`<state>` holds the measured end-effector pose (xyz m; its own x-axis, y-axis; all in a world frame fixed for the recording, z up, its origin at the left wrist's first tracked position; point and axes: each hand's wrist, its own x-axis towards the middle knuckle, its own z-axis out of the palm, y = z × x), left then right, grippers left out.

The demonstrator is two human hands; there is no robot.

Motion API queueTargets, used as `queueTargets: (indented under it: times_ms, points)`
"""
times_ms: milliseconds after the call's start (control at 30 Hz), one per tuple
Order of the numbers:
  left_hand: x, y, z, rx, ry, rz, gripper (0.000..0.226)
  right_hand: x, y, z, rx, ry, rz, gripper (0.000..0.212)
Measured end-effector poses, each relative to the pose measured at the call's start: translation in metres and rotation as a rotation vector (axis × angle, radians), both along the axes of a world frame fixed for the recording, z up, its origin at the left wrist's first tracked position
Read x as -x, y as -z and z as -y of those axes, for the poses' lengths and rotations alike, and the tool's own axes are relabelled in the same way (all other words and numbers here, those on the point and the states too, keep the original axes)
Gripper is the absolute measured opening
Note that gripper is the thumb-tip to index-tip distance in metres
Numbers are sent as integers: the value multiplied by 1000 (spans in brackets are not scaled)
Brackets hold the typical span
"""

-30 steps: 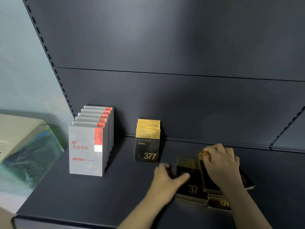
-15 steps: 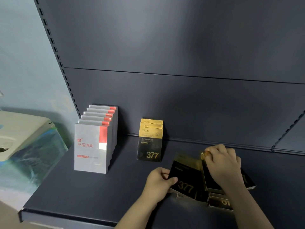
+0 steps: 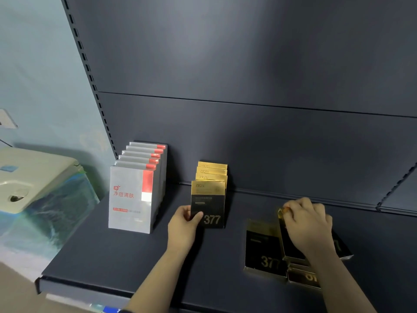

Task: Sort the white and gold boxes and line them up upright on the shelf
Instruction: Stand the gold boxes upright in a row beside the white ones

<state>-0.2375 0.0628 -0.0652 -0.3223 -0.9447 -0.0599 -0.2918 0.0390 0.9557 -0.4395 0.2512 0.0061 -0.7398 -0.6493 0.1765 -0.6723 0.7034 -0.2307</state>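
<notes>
The left hand (image 3: 184, 224) holds the front gold box (image 3: 211, 204) by its left edge, thumb curled over the black face beside the 377, other fingers hidden behind. That box stands upright on the shelf (image 3: 112, 263), long side up and down, face to the camera, at the front of the gold row (image 3: 212, 171). The rest of the row stands right behind it, toward 12 o'clock. The right hand (image 3: 309, 224) pinches the top corner of a tilted gold box (image 3: 291, 245), far end lifted, long side running from 12 to 6 o'clock. Just beside it at 9 o'clock a flat gold box (image 3: 261, 251) lies face up, and a second flat box (image 3: 304, 277) peeks out at 6 o'clock. This pile sits at 4 o'clock from the gold row, well apart. At 9 o'clock from the gold row stand the white boxes (image 3: 130, 199), upright, near but not touching
</notes>
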Motion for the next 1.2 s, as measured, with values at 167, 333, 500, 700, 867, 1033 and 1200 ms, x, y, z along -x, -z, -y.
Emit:
queueTargets:
  times_ms: [167,333,500,700,867,1033,1200]
  points:
    - [8,-13,-21,254,-188,163,48,2,-7,0,111,15,159,29]
    - [29,-17,-90,287,204,233,62,8,-18,-17,322,8,379,27]
    - [61,-4,-123,287,440,714,94,13,-14,-36,147,79,217,79]
    - [63,1,-128,211,361,484,71,7,-2,-34,60,39,222,91]
    - [54,-6,-130,-101,411,-26,48,5,-1,-32,-49,24,94,81]
    - [21,-4,-82,-125,210,-281,15,8,2,-30,-77,39,100,73]
    - [-5,-3,-35,34,10,-202,13,7,2,-29,-55,57,87,72]
